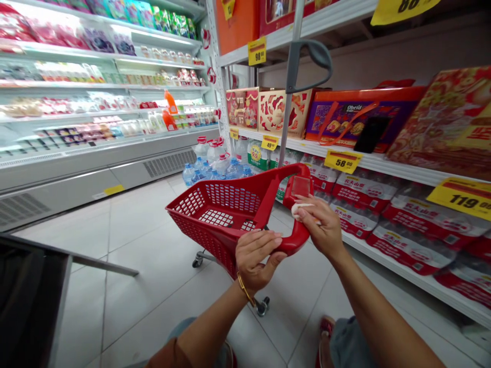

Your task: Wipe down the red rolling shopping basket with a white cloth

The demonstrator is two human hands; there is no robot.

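A red plastic shopping cart (230, 197) with a perforated basket stands on casters in front of me, its inside showing only the grid floor. My left hand (256, 258), with a gold bracelet at the wrist, is closed around the near left part of the red handle (297, 237). On the right side of that handle, my right hand (321, 222) presses a crumpled white cloth or tissue (301, 209) against the red surface. A rectangular panel (301, 186) sits on the handle just beyond my right fingers.
Shelves at right hold boxed goods (349, 117) above red-wrapped bottle packs (364, 191). A grey hook-shaped handle (309, 66) hangs on a pole. Large water bottles (218, 163) stand behind the cart. A refrigerated case (115, 174) runs along the left. A dark metal-edged object (30, 301) juts in at lower left.
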